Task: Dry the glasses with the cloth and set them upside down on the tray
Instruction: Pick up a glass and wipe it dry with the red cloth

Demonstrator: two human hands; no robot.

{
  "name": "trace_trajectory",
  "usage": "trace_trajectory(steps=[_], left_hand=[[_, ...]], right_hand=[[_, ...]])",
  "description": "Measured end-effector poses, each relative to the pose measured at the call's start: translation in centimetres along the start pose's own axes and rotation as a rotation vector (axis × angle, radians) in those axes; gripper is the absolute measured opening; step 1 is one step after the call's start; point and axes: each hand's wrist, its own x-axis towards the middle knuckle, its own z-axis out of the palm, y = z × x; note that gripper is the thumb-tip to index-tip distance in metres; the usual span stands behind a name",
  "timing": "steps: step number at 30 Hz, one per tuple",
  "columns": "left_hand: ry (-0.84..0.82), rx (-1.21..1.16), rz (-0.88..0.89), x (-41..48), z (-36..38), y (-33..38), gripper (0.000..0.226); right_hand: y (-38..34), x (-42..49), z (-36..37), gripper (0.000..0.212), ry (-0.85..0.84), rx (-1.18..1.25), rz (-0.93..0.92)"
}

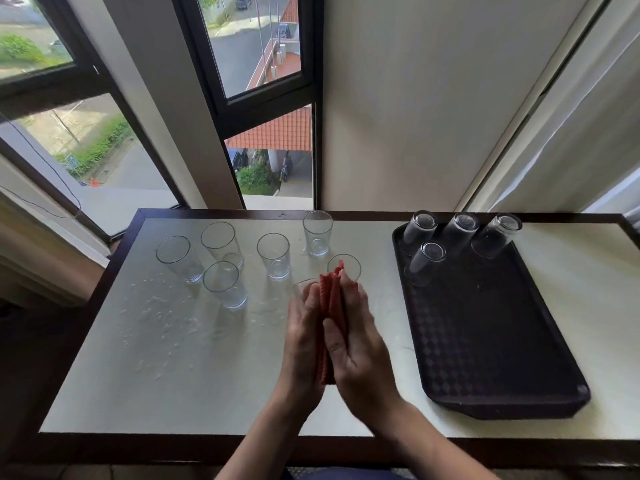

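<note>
My left hand point(304, 327) grips a clear glass point(300, 285); only its rim shows past my fingers. My right hand point(362, 344) presses a folded red cloth point(333, 306) against that glass, so the cloth sits between both hands above the table's middle. Just behind the cloth another glass point(348, 264) stands upright. Several more upright glasses stand to the left, among them one at the far left point(176, 254) and one at the back point(318, 233). On the right lies a dark tray point(485, 341) with several glasses upside down at its far end point(424, 263).
The white table point(173, 375) has a dark wooden edge, and water drops are scattered over its left part point(156, 317). Windows and a wall rise directly behind the table. The near half of the tray holds nothing.
</note>
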Motion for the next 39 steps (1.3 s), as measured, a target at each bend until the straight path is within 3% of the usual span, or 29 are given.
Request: trace_trajectory(steps=[3, 7, 11, 15, 19, 23, 26, 29, 33, 37, 39], left_hand=[[0.027, 0.089, 0.037, -0.1, 0.7, 0.0, 0.068], [0.028, 0.096, 0.024, -0.4, 0.5, -0.3, 0.066], [-0.02, 0.051, -0.028, -0.6, -0.6, -0.2, 0.063], [-0.046, 0.095, -0.007, -0.6, -0.9, -0.5, 0.058], [-0.047, 0.092, 0.011, -1.0, -0.5, -0.6, 0.036], [-0.017, -0.061, -0.051, -0.6, -1.1, -0.3, 0.042], [-0.004, -0.034, -0.037, -1.0, -0.9, 0.1, 0.049], [0.001, 0.058, 0.072, -1.2, -0.8, 0.3, 0.067], [-0.013, 0.118, 0.015, -0.6, -0.6, 0.5, 0.06], [-0.03, 0.053, -0.033, -0.6, -0.8, 0.5, 0.059], [0.029, 0.051, -0.034, -0.5, -0.9, 0.3, 0.062]], right_hand=[[0.8, 2.4, -0.5, 0.065, -0.045, -0.008, 0.128], [0.6, 4.1, -0.4, 0.053, -0.041, 0.317, 0.288], [-0.7, 0.2, 0.5, 0.062, -0.051, 0.25, 0.178], [-0.1, 0.4, 0.0, 0.057, -0.104, 0.216, 0.133], [0.9, 3.8, -0.8, 0.034, -0.049, 0.462, 0.397], [-0.5, 0.5, 0.9, 0.055, 0.008, 0.175, 0.12], [-0.8, -1.7, 2.3, 0.058, 0.087, -0.026, -0.094], [-0.8, 0.2, 1.6, 0.053, 0.053, 0.196, 0.005], [-0.3, 3.5, 0.7, 0.033, 0.066, 0.536, 0.324], [-1.2, 0.4, 1.1, 0.06, 0.038, 0.281, 0.173], [-1.3, -1.2, 1.2, 0.059, 0.035, 0.172, 0.085]])
